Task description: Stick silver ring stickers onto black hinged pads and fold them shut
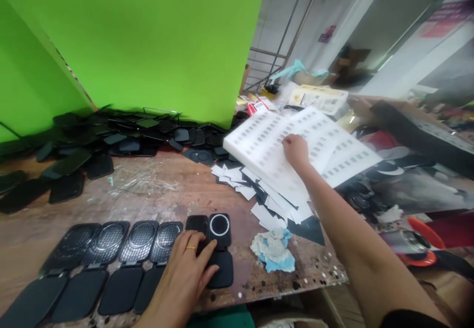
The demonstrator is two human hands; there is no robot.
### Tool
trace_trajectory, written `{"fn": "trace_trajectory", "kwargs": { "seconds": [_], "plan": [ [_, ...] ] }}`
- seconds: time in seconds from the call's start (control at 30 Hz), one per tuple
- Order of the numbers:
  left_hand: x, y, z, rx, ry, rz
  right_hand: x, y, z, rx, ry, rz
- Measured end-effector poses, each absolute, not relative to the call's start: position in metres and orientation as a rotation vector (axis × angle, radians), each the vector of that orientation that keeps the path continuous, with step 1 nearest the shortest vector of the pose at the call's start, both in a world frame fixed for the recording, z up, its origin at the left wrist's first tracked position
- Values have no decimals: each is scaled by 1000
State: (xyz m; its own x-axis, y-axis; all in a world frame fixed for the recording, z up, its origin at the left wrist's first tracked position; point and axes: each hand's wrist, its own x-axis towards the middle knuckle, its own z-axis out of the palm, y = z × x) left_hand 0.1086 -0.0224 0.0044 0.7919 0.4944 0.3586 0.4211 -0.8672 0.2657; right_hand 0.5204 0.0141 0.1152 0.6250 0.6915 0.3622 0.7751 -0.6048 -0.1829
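Observation:
My left hand (188,264) lies palm down with its fingers spread over the black hinged pads at the right end of a row. Its fingertips touch a pad (197,224) with a plain dark face and reach the edge of a pad with a white ring (219,225). Across the table, my right hand (296,151) is closed in a pinch at a white sheet (270,126) printed with rows of small grey rectangles. Whatever its fingertips hold, if anything, is too small to make out. Left of my left hand, several black hinged pads (122,288) lie unfolded, their textured halves facing up.
Black flat pieces (126,135) are heaped along the green panel (148,37). Loose white paper pieces (266,195) lie under the sheets. A crumpled blue-and-white cloth (274,249) sits near the front edge. At the right are an orange-and-silver object (414,244) and clutter.

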Motion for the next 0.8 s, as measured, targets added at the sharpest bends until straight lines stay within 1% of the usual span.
{"fn": "trace_trajectory", "kwargs": {
  "seconds": [0.13, 0.33, 0.53, 0.8],
  "plan": [
    [96, -17, 12, 2748, 778, 622, 546, 33, 114, -2639, -1167, -339],
    [80, -15, 23, 2701, 877, 548, 545, 46, 110, -2775, -1199, -329],
    [77, -22, 34, 2674, 993, 370, 538, 40, 120, -2824, -1225, -443],
    [75, -27, 40, 2690, 1025, 264, 539, 41, 115, -2908, -1271, -308]
  ]
}}
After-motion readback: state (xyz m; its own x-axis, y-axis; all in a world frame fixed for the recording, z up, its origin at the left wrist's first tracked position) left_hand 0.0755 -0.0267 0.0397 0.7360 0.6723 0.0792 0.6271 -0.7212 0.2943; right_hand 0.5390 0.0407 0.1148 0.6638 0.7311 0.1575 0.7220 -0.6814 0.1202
